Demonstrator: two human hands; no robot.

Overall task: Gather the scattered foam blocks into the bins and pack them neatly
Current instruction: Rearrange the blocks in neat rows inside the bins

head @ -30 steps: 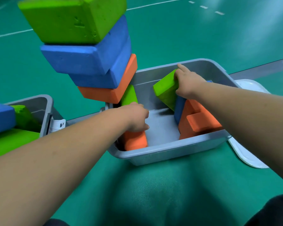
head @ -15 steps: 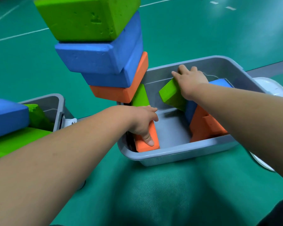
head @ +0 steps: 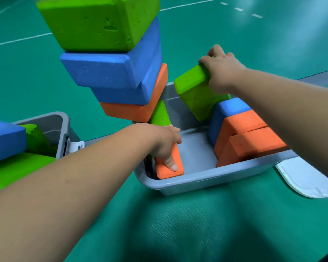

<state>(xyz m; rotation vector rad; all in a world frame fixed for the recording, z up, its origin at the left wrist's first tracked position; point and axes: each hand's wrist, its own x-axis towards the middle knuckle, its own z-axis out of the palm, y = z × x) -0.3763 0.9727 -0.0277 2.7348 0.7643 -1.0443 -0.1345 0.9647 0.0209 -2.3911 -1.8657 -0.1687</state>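
Note:
A grey bin [head: 206, 181] lies on the green floor in front of me. My right hand [head: 222, 69] grips the top end of a green foam block [head: 194, 93], tilted and raised above the bin's back wall. My left hand [head: 164, 143] holds an orange block [head: 169, 165] standing on edge at the bin's left wall, thumb pressed on its face. A green block [head: 160, 115] stands behind that hand. At the bin's right side a blue block [head: 225, 112] and two orange blocks [head: 250, 140] are packed together. The bin's middle floor is bare.
A leaning stack of green, blue and orange blocks [head: 112, 69] rises at the bin's far left corner. A second grey bin [head: 62, 129] at left holds blue and green blocks [head: 4, 140]. A white lid [head: 307, 180] lies on the floor at right.
My right hand has lifted the green block up from inside the bin to above its back wall. My left hand has stayed on the orange block at the left wall.

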